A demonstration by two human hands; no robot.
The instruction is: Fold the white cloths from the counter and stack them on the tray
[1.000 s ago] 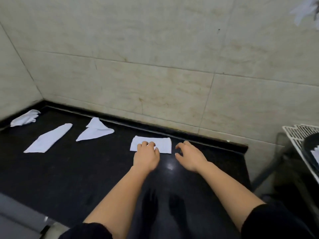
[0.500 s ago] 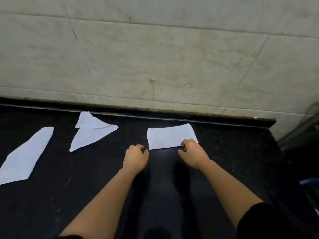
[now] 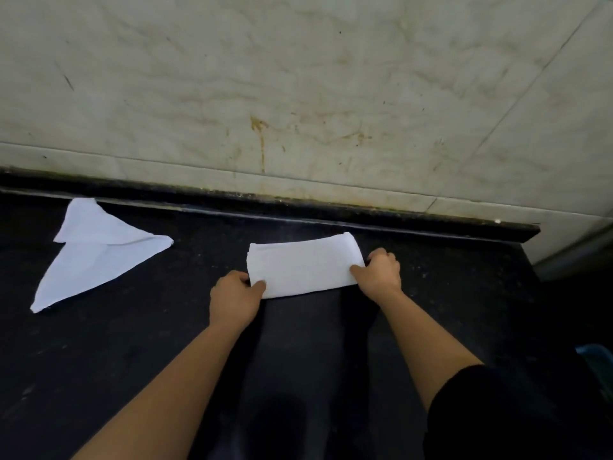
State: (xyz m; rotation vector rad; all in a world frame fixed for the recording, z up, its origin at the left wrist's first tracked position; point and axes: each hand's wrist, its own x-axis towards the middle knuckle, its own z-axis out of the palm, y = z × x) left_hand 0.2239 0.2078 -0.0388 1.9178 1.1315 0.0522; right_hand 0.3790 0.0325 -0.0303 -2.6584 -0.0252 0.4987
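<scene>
A white cloth folded into a rectangle (image 3: 303,265) lies on the black counter (image 3: 149,327) near the back wall. My left hand (image 3: 234,295) pinches its near left corner between thumb and fingers. My right hand (image 3: 379,272) grips its right end, fingers curled round the edge. A second white cloth (image 3: 96,252), loosely folded into a triangle, lies flat on the counter to the left, apart from both hands. The tray is out of view.
A stained tiled wall (image 3: 298,94) rises right behind the counter's raised black back lip (image 3: 331,212). The counter ends at the right (image 3: 530,247), where a teal object (image 3: 597,360) shows at the frame edge.
My left hand moved right and took hold of the folded cloth's near left corner. My right hand shifted onto its right end. The view moved closer, and the long cloth at left left the frame.
</scene>
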